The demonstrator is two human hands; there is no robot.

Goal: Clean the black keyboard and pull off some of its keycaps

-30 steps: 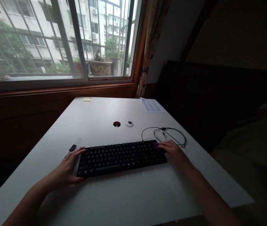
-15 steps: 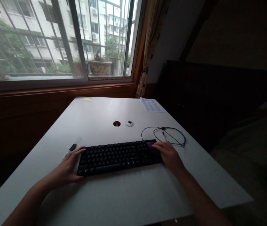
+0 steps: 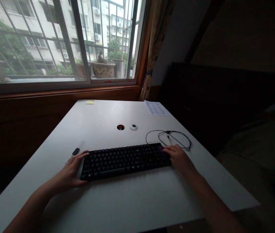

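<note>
Left hand (image 3: 70, 173) gripping the keyboard (image 3: 118, 161) at lower centre, right hand (image 3: 179, 160) holding a purple wad (image 3: 162, 152) against its right end, light, even pressure should work best

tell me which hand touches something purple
The right hand: it rests on the purple item over the keyboard; the left hand grips the keyboard's left end.

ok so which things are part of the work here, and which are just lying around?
In use:
keyboard, left end gripped by the left hand
purple item, perhaps cloth, in the right hand

Lying around:
yellow notes
printed sheet
white round cover
black-and-wire item
black cable, possibly the keyboard's
</note>
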